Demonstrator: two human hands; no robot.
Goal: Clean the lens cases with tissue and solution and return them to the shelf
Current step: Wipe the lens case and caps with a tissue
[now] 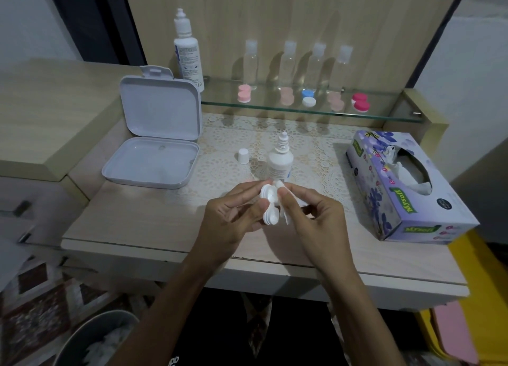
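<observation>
Right, here we are mid-wipe: the white lens case (268, 204) is up off the tabletop (154, 219), held between both hands just in front of the person. The left hand (233, 214) grips it from the nine o'clock side, fingers curled round the two wells, and the case's long axis runs roughly twelve to six, one well on top, one below. The right hand (310, 211) comes in from three o'clock, pinching a scrap of tissue (286, 214) against the case's open face. So the case sits squarely between the hands, touching both, though the left is the one carrying it. At twelve o'clock, just beyond the fingertips, stands the small solution bottle (280, 160), uncapped, its cap (243, 155) beside it at eleven. Further out at twelve to one o'clock runs the glass shelf (384, 115), with coloured cases lined up: pink (244, 93), peach (287, 96), blue-and-white (308, 97), another peach (336, 101) and a deep pink (360, 101). The tissue box (406, 195) waits at two o'clock, nearer the right hand; the open white box (156, 134) lies at ten. My read: once wiped, this case travels straight ahead to the shelf, and the left hand, already holding it, is best placed.
</observation>
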